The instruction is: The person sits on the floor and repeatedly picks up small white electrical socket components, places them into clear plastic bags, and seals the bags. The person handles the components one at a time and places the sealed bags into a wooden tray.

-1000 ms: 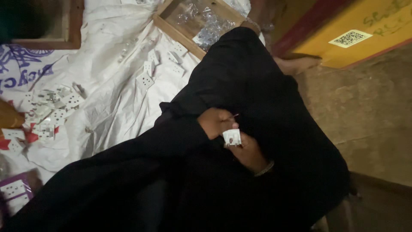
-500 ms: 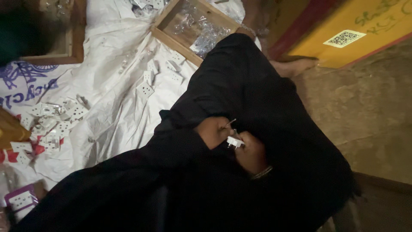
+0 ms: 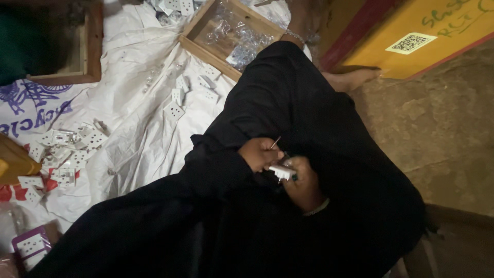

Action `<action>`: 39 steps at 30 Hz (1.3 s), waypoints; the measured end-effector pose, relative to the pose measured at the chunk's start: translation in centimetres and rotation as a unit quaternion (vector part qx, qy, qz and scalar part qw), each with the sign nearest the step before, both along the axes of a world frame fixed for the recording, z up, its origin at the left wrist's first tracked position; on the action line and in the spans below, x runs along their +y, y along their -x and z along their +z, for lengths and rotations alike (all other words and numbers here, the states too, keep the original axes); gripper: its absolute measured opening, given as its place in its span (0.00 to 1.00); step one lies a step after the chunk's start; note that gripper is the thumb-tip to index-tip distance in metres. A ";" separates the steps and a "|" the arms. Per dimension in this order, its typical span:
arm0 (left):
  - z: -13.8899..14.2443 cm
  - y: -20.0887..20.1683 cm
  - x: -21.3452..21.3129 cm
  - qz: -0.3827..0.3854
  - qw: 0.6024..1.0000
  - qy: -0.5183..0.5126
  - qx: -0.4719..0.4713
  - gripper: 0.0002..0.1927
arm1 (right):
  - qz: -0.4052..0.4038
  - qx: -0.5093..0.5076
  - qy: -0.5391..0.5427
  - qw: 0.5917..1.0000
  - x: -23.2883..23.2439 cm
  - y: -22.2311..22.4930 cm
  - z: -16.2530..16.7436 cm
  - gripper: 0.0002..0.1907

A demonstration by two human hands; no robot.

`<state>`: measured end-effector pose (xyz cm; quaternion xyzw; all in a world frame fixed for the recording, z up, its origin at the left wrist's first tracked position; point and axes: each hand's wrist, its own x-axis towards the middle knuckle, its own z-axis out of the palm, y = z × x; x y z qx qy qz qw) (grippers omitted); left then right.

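A person in loose black clothing (image 3: pixel 288 118) fills the middle of the view, seated on the floor, the dark cloth running from 7 o'clock up to 1 o'clock. Under and beside them, from 9 to 12 o'clock, lies a crumpled white plastic sheet (image 3: pixel 134 134) with blue print at its 9 o'clock edge. At 3 o'clock is bare brown floor (image 3: pixel 442 134). At 1 o'clock stands a yellow board (image 3: pixel 437 36) with a red edge, and a bare foot (image 3: pixel 352 80) lies just below it. At 12 o'clock sits an open wooden tray (image 3: pixel 206 23) holding clear plastic bags. A second wooden frame (image 3: pixel 90 46) sits at 10 o'clock. White socket plates (image 3: pixel 67 149) lie scattered on the sheet at 9 o'clock, with a few more (image 3: pixel 177 100) near 11 o'clock.

At the centre, slightly toward 5 o'clock, the two hands meet over the lap. The left hand (image 3: pixel 260 154) is curled, fingers pinched around a thin metal tool (image 3: pixel 276 142) that points toward 1 o'clock. The right hand (image 3: pixel 303 185), wearing a pale bangle at the wrist, is closed around a small white socket part (image 3: pixel 281 171), which sits between the two hands and touches both.
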<state>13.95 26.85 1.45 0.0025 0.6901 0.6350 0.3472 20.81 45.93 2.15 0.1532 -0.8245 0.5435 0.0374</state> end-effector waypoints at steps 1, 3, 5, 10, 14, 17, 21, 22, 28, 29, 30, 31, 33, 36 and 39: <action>-0.1 0.0 0.2 -0.011 0.999 0.037 0.019 0.08 | 0.000 -0.020 0.045 0.999 0.1 0.0 0.0 0.20; 0.2 0.0 0.4 -0.004 0.994 0.048 0.101 0.09 | 0.034 0.007 -0.005 0.999 0.4 -0.2 -0.1 0.18; 1.2 0.0 0.4 0.029 0.972 0.000 0.232 0.09 | 0.019 -0.055 -0.038 0.998 0.7 -0.2 -0.4 0.17; 5.5 0.1 -1.7 -0.089 0.947 -0.029 0.308 0.16 | -0.039 -0.188 -0.045 0.980 0.8 0.2 -1.7 0.11; 6.8 -0.9 -2.2 -0.138 0.909 0.088 0.383 0.17 | 0.005 -0.138 -0.113 0.984 0.8 0.3 -2.1 0.09; 5.4 0.6 -3.2 -0.079 0.968 0.064 0.232 0.16 | -0.023 -0.177 -0.070 0.981 0.7 0.1 -2.2 0.06; 2.0 7.0 -8.2 0.285 0.930 0.082 0.217 0.11 | -0.090 -0.276 -0.094 0.952 0.7 0.1 -2.7 0.18; 1.2 8.9 -10.8 0.293 0.895 0.130 0.310 0.10 | -0.107 -0.294 -0.123 0.942 0.8 0.2 -2.9 0.18; -3.0 11.9 -26.0 0.433 0.822 0.291 0.227 0.17 | -0.104 -0.316 0.065 0.941 1.7 1.0 -2.6 0.17; -3.3 11.8 -28.3 0.411 0.803 0.357 0.244 0.20 | -0.146 -0.365 0.047 0.918 1.6 1.3 -2.4 0.14; -3.4 11.5 -30.0 0.386 0.780 0.420 0.258 0.24 | -0.189 -0.413 0.028 0.891 1.4 1.6 -2.1 0.12; -3.5 11.3 -31.5 0.406 0.807 0.382 0.194 0.23 | -0.230 -0.459 0.008 0.858 1.1 2.0 -1.8 0.11; -3.4 11.1 -34.0 0.441 0.844 0.299 0.065 0.21 | -0.188 -0.424 0.113 0.879 0.5 2.6 -1.1 0.08; -2.6 11.2 -36.1 0.101 0.763 0.592 0.238 0.09 | -0.223 -0.440 0.062 0.868 -0.5 3.7 0.2 0.11; -0.9 11.0 -37.2 0.382 0.789 0.478 0.053 0.19 | -0.238 -0.456 0.057 0.856 -0.3 4.4 1.3 0.15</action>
